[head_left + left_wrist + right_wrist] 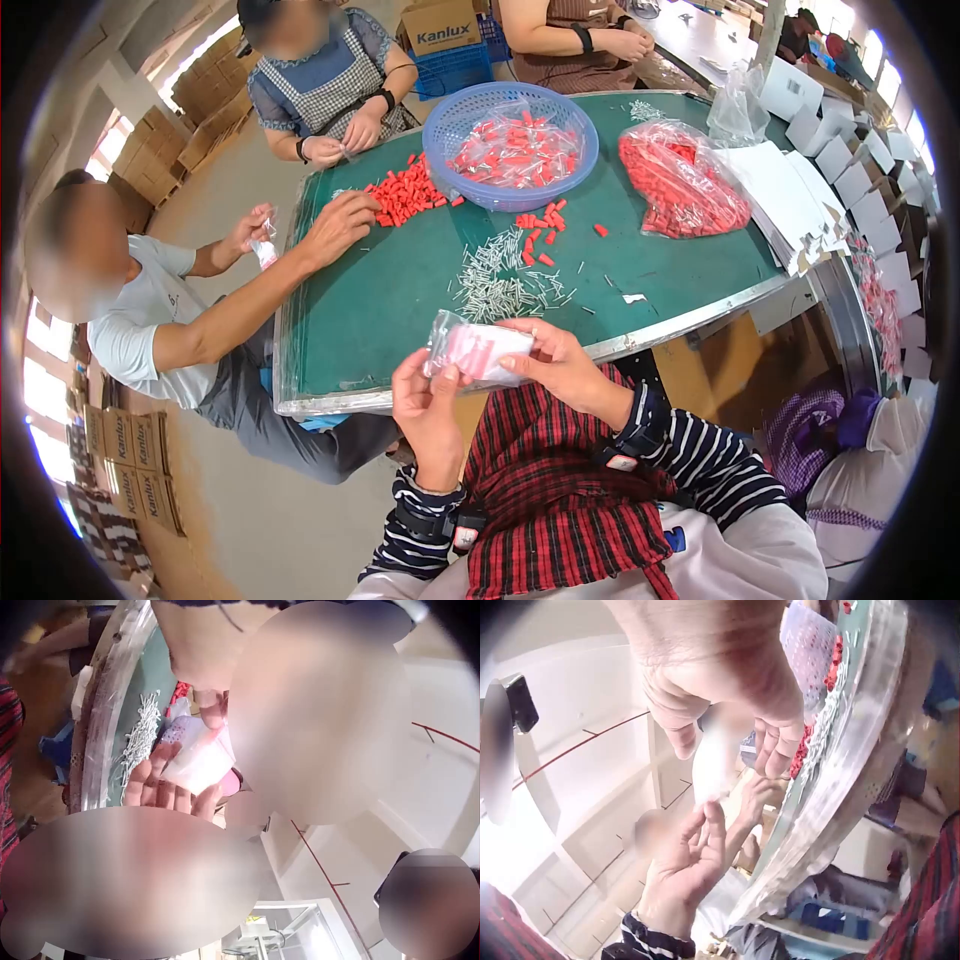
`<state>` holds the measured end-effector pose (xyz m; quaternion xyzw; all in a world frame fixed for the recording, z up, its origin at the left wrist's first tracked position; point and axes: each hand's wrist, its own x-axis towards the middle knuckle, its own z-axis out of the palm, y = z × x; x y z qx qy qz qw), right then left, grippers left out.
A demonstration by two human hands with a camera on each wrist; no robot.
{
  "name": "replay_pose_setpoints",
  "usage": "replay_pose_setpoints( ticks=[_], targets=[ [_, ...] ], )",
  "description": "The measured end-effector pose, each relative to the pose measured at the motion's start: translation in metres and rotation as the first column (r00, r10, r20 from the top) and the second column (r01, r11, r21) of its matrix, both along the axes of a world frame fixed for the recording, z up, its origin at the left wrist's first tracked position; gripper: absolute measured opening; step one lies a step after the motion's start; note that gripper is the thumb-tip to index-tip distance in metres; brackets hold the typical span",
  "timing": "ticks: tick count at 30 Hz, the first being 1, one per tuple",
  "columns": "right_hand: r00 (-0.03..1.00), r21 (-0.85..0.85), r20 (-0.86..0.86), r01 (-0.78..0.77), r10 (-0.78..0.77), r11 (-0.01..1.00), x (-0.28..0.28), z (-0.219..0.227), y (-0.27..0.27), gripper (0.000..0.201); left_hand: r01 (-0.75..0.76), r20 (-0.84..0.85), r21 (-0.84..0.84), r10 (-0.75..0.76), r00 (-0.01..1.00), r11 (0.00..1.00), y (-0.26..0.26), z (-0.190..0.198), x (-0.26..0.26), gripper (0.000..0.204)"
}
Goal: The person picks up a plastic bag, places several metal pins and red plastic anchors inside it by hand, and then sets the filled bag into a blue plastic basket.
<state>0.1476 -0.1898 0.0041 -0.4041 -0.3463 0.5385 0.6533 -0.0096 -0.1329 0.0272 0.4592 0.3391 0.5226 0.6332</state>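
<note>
In the head view a small clear plastic bag [478, 352] with a white paper and pinkish-red contents is held over the table's near edge. My left hand [428, 415] pinches its left end, the thumb lying on the front. At the other end my right hand [570, 370] grips the bag between thumb and fingers. From the right wrist, the bag [711, 769] looks pale and overexposed between the two hands. Just beyond the hands lies a heap of small silvery screws [495, 285], with loose red plastic plugs [545, 258] behind it.
On the green table [370, 310] stands a blue basket [590, 165] of filled bags. A large bag of red plugs [680, 185] lies right of it, near white sheets [775, 195]. Another person's hand [345, 225] reaches to a red plug pile [405, 205] at left. A metal edge [690, 320] borders the table.
</note>
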Motion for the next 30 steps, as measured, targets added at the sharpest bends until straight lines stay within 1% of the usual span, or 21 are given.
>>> replay_pose_setpoints(
  ticks=[1, 2, 3, 4, 5, 7, 8, 9, 11, 12, 13, 14, 15, 16, 17, 18, 20, 21, 23, 27, 30],
  targets=[
    [1.0, -0.007, -0.016, 0.001, -0.002, 1.0, 0.001, -0.002, -0.001, 0.042, 0.005, 0.0, 0.002, -0.005, 1.0, 1.0, -0.002, 0.0, -0.001, 0.034],
    [0.999, 0.009, -0.041, 0.034, -0.033, 0.999, 0.001, -0.002, -0.004, 0.03, 0.049, -0.053, 0.028, -0.047, 0.997, 0.998, -0.005, -0.001, -0.004, 0.031],
    [0.999, 0.006, -0.038, 0.037, -0.036, 0.999, 0.005, -0.002, -0.006, 0.03, 0.093, -0.105, 0.051, -0.088, 0.991, 0.994, -0.007, -0.003, -0.006, 0.028],
    [0.999, 0.006, -0.04, 0.031, -0.031, 1.0, 0.01, -0.003, -0.009, 0.03, 0.105, -0.201, 0.076, -0.088, 0.976, 0.992, -0.007, -0.007, -0.01, 0.022],
    [0.999, 0.005, -0.042, 0.025, -0.025, 1.0, 0.014, -0.004, -0.012, 0.029, 0.108, -0.198, 0.072, -0.092, 0.976, 0.992, -0.006, -0.008, -0.012, 0.022],
    [0.999, 0.004, -0.029, 0.038, -0.038, 0.999, 0.018, -0.007, -0.017, 0.027, 0.181, -0.101, 0.033, -0.177, 0.979, 0.983, -0.003, -0.008, -0.011, 0.018],
    [0.999, 0.001, -0.022, 0.042, -0.042, 0.999, 0.019, -0.008, -0.02, 0.027, 0.206, -0.125, 0.032, -0.201, 0.972, 0.978, -0.002, -0.008, -0.012, 0.014],
    [0.999, 0.001, -0.016, 0.046, -0.046, 0.999, 0.021, -0.01, -0.022, 0.026, 0.21, -0.127, 0.031, -0.205, 0.971, 0.977, -0.006, -0.004, -0.011, 0.014],
    [0.998, 0.015, -0.028, 0.047, -0.047, 0.999, 0.022, -0.016, -0.026, 0.026, 0.243, -0.291, 0.126, -0.199, 0.936, 0.962, -0.012, 0.008, -0.007, 0.013],
    [0.998, 0.029, -0.039, 0.044, -0.043, 0.999, 0.022, -0.018, -0.027, 0.025, 0.247, -0.295, 0.125, -0.202, 0.934, 0.961, -0.012, 0.008, -0.006, 0.013],
    [0.998, 0.03, -0.044, 0.048, -0.046, 0.998, 0.021, -0.019, -0.028, 0.025, 0.296, -0.409, 0.251, -0.177, 0.895, 0.922, -0.012, 0.007, -0.006, 0.014],
    [0.991, 0.01, -0.129, 0.023, -0.022, 1.0, 0.021, -0.02, -0.029, 0.025, 0.354, -0.513, 0.363, -0.132, 0.848, 0.862, -0.012, 0.008, -0.006, 0.016],
    [0.977, -0.008, -0.214, -0.003, 0.001, 1.0, 0.021, -0.02, -0.03, 0.025, 0.357, -0.517, 0.362, -0.134, 0.846, 0.861, -0.014, 0.011, -0.004, 0.016],
    [0.976, -0.008, -0.217, -0.002, 0.0, 1.0, 0.021, -0.021, -0.031, 0.025, 0.399, -0.545, 0.405, -0.133, 0.828, 0.823, -0.017, 0.019, -0.001, 0.017],
    [0.966, 0.001, -0.257, -0.019, 0.019, 1.0, 0.021, -0.021, -0.031, 0.025, 0.44, -0.573, 0.445, -0.13, 0.809, 0.78, -0.019, 0.026, 0.001, 0.017],
    [0.955, 0.01, -0.295, -0.037, 0.038, 0.999, 0.021, -0.021, -0.032, 0.025, 0.442, -0.575, 0.442, -0.132, 0.808, 0.781, -0.021, 0.029, 0.002, 0.017],
    [0.956, 0.031, -0.29, -0.037, 0.045, 0.999, 0.023, -0.026, -0.033, 0.025, 0.45, -0.598, 0.517, -0.069, 0.799, 0.728, -0.023, 0.034, 0.003, 0.018],
    [0.958, 0.054, -0.283, -0.039, 0.052, 0.998, 0.024, -0.028, -0.034, 0.025, 0.45, -0.599, 0.516, -0.069, 0.798, 0.729, -0.024, 0.035, 0.003, 0.018],
    [0.959, 0.069, -0.277, -0.036, 0.054, 0.997, 0.025, -0.029, -0.036, 0.025, 0.413, -0.62, 0.433, -0.068, 0.782, 0.801, -0.025, 0.037, 0.003, 0.018],
    [0.965, 0.102, -0.257, -0.029, 0.054, 0.994, 0.028, -0.032, -0.039, 0.026, 0.405, -0.609, 0.416, -0.082, 0.789, 0.814, -0.029, 0.036, 0.009, 0.021],
    [0.962, 0.08, -0.269, -0.024, 0.045, 0.997, 0.03, -0.033, -0.04, 0.027, 0.45, -0.649, 0.42, -0.085, 0.756, 0.788, -0.03, 0.038, 0.012, 0.025]
  ],
)
